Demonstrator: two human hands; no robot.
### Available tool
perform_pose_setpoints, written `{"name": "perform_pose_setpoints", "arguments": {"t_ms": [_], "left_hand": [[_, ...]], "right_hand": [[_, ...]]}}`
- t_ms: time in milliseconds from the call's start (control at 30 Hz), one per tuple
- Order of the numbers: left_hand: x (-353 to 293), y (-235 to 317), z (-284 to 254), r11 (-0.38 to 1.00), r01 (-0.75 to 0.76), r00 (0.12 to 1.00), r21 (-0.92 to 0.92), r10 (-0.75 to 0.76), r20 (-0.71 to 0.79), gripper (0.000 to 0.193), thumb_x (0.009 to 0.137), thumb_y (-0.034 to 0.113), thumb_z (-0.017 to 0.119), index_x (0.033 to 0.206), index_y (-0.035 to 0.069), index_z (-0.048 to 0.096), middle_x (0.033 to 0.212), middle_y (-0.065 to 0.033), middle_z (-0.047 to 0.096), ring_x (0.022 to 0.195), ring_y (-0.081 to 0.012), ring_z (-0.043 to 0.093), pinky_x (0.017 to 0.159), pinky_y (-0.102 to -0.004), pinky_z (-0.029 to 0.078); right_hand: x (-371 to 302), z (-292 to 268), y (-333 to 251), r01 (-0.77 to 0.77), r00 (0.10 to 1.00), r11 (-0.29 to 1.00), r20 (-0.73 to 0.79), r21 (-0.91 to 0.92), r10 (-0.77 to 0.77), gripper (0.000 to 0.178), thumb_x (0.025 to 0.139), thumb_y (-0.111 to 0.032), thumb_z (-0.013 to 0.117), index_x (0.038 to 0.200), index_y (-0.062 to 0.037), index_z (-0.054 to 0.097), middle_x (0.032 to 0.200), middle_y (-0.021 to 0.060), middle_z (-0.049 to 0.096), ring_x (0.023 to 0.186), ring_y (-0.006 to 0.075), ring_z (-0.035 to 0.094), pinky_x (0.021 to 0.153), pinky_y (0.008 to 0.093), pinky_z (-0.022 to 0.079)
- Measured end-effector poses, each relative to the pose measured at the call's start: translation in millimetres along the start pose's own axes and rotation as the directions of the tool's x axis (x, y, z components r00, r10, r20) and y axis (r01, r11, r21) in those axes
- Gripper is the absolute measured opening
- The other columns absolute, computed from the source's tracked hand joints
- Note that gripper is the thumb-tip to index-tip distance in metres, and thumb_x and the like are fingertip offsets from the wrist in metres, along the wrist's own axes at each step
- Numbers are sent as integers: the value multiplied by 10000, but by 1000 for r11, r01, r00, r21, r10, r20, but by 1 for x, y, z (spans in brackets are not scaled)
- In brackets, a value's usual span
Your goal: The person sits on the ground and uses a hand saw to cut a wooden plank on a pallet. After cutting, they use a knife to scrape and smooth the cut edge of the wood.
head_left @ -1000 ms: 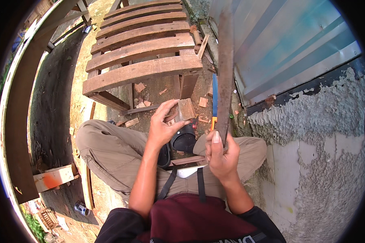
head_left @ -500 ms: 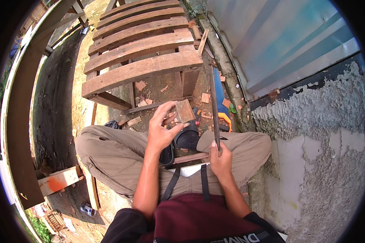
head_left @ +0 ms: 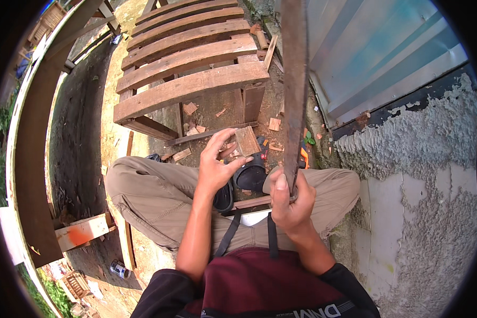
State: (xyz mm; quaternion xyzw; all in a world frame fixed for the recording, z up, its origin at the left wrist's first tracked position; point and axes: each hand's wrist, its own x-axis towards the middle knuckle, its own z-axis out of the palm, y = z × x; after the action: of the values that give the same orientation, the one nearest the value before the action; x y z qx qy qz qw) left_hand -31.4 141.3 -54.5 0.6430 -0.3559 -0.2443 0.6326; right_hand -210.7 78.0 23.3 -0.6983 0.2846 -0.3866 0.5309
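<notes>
My left hand (head_left: pixel 217 161) pinches a small wooden block (head_left: pixel 248 140) by its left side, thumb below and fingers above, over my lap in front of my crossed legs. The block is brown and flat-faced. In my right hand (head_left: pixel 293 200) is a machete (head_left: pixel 296 79), its long dark, worn blade pointing up and away past the frame's top edge. The fist hides most of its handle. The blade stands to the right of the block, apart from it. Beneath the block shows a dark shoe (head_left: pixel 250 172).
A slatted wooden bench (head_left: pixel 196 95) stands ahead. Wood chips (head_left: pixel 274 124) litter the ground beneath and beside it. An orange saw handle (head_left: pixel 304 157) shows past my right knee. A rough wall (head_left: pixel 408 212) and metal sheet (head_left: pixel 376 58) rise on the right. A can (head_left: pixel 120 269) lies at left.
The machete has swung up closer to the camera, its flat side now showing instead of its edge. My right hand has turned with it. The left hand keeps hold of the block.
</notes>
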Motion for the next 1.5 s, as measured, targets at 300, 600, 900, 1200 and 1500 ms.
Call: {"name": "perform_pose_setpoints", "arguments": {"t_ms": [300,600,900,1200,1500], "left_hand": [[-1,1,2,999,-11,998,30,9,61,703,716,-48,871,1357,1,586,1416,-113,523,1292,-224,566,1062,-408,557],[6,-1,2,998,-43,999,-42,43,12,652,731,-69,836,1334,-30,591,1381,-124,545,1255,-213,591,1062,-378,554],[0,-6,-8,980,-70,992,184,50,115,664,725,-51,857,1333,-17,591,1381,-113,540,1259,-213,587,1073,-385,550],[1,-5,-2,999,-36,998,-23,37,58,678,730,-96,834,1351,-13,576,1395,-109,523,1267,-215,582,1073,-394,554],[-3,-5,-2,999,1,999,-36,1,43,672,731,-90,838,1347,-20,578,1393,-107,524,1273,-208,574,1062,-385,562]], "right_hand": [[-20,7,69,-278,939,921,124,-274,320,283,1016,-236,584,953,37,629,632,200,613,512,304,622,526,440,461],[-3,-3,25,-307,933,940,147,-149,328,274,1024,-226,598,942,33,629,649,71,620,577,100,581,511,306,443],[-14,9,47,-343,906,865,113,-366,407,314,1025,-237,558,941,61,609,579,186,562,540,292,597,527,441,433],[0,-11,49,-766,625,616,443,185,644,279,1063,-273,555,940,-23,563,619,-35,467,489,63,416,452,248,376],[-11,-2,-1,-65,998,998,-13,-10,65,205,1003,-179,601,960,20,632,618,108,613,556,193,649,539,353,492]]}}
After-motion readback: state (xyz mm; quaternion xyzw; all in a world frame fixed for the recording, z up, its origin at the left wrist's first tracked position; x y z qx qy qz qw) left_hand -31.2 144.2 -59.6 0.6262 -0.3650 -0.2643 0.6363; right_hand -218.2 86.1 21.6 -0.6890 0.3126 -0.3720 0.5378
